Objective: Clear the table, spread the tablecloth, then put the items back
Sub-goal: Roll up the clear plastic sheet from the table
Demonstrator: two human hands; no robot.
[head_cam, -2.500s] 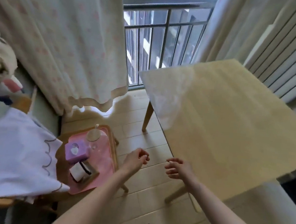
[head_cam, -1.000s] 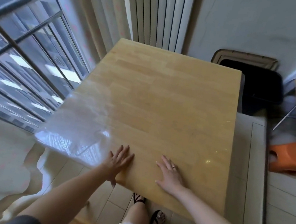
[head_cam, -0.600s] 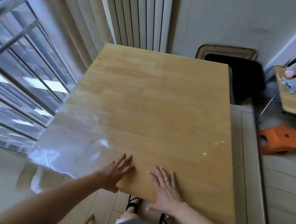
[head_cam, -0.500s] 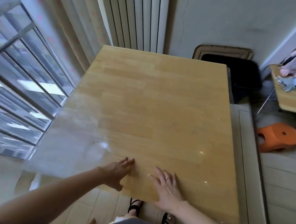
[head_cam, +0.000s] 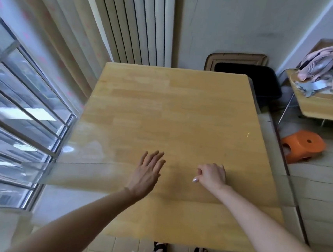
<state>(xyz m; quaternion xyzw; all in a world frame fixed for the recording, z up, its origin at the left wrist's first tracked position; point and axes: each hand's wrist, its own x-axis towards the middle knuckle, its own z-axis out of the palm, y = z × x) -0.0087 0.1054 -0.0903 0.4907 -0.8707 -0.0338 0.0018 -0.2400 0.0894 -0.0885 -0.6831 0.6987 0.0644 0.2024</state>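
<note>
View from above of a bare wooden table (head_cam: 173,106) with a person's two arms reaching in over its near edge.

A clear sheet (head_cam: 81,152) lies flat over the table top. It overhangs the table's left side and also sticks out past the right side. A hazier band of it crosses the near part of the table, under both hands.

The left hand (head_cam: 146,174) rests palm down on the sheet, near the middle of the table's near half, with its fingers straight and slightly spread. The right hand (head_cam: 211,176) sits just to the right of it, also on the sheet. The two hands are apart. The right hand's knuckles are up and its fingers are curled under, with the thumb tip pointing left. Whether it pinches the sheet cannot be told.

Left of the table is a window (head_cam: 19,122) with metal rails. Pale curtains (head_cam: 131,21) hang beyond the table's far left corner. A black chair (head_cam: 248,71) stands at the far right corner. An orange stool (head_cam: 302,146) sits on the floor to the table's right. Farther right, a side table (head_cam: 322,108) holds a pink fan (head_cam: 318,61) and small clutter. Below the table's near edge, sandals (head_cam: 160,248) show on the tiled floor.
</note>
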